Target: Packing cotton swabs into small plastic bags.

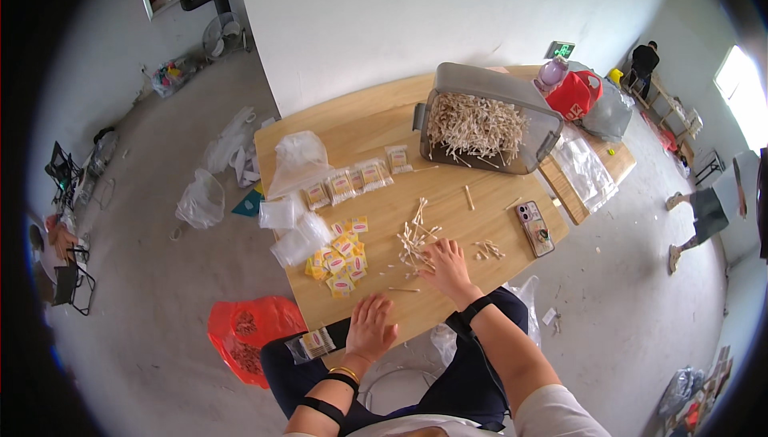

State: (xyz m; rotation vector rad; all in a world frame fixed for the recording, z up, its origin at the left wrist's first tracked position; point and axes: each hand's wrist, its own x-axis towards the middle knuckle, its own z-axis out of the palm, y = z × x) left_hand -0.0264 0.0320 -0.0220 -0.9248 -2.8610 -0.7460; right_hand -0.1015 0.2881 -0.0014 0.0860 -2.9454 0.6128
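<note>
Two bare hands at the bench (384, 137). Right hand (448, 267): palm down, fingers slightly curled at the near edge of the loose cotton swabs (414, 237); can't tell if the fingertips have hold of one. Left hand (370, 326): palm down at the front edge, loosely open with thumb apart; no grip visible, underside hidden.

Loose pile sits mid-bench, partly covered by the right hand. One single swab (404, 289) lies between the hands; a small swab cluster (489, 250) is just right of the right hand, another single swab (470, 198) further back.

Around it: grey tub (496, 78) at the back, tilted with its opening toward the person, big swab heap (476, 126) inside. The loose pile lies between it and the right hand. Phone (534, 227) near the right edge. Left side is crowded: yellow cards (340, 265) spread near the left hand, clear sleeves (300, 238) beside them, filled packets (342, 186) in a row behind, crumpled clear bag (301, 157) next to the row. One more packet (317, 344) by the left thigh.

Clear film (588, 169) and red bag (574, 94) at far right; red plastic sheet (276, 317) on the floor, left.
</note>
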